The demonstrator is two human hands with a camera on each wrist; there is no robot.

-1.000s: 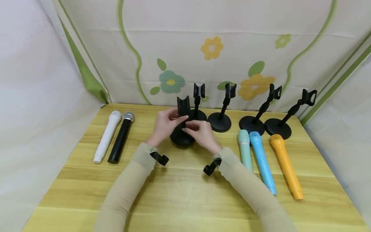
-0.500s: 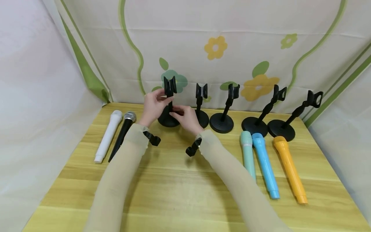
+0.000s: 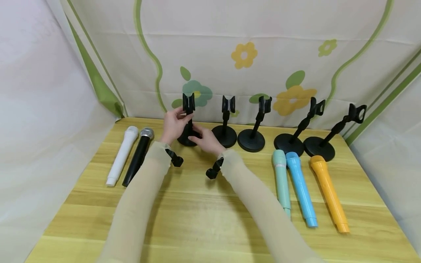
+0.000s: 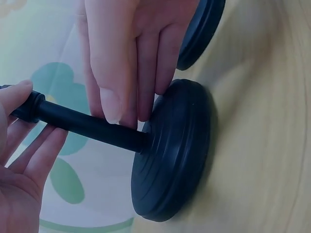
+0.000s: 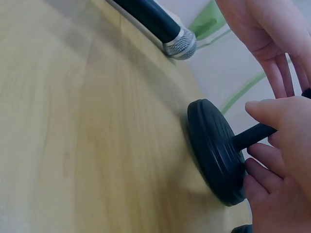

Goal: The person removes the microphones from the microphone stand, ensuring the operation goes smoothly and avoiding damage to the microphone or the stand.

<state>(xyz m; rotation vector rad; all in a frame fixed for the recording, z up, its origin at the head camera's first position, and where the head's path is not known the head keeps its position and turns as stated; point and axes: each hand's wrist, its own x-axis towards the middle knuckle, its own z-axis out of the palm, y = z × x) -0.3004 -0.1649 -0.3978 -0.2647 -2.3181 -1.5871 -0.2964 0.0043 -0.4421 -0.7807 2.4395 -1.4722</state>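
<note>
A black microphone stand (image 3: 189, 103) with a round base (image 4: 170, 155) stands upright at the left end of a row of similar stands. My left hand (image 3: 173, 126) grips its pole high up, just under the clip, thumb on one side and fingers on the other. Lower down, my right hand (image 3: 208, 141) has its thumb and fingers around the pole close above the base. In the right wrist view the base (image 5: 214, 150) sits flat against the tabletop. The clip at the top holds no microphone.
More black stands (image 3: 224, 136) line the back of the wooden table (image 3: 204, 219). On the left lie a white microphone (image 3: 122, 157) and a black one (image 3: 139, 153). Green (image 3: 281, 179), blue (image 3: 300, 190) and orange (image 3: 330, 193) microphones lie on the right. A flowered curtain hangs behind.
Both hands have carried the microphone stand left and back from the middle, then lowered it into line with the other stands. The microphones have stayed where they lay.
</note>
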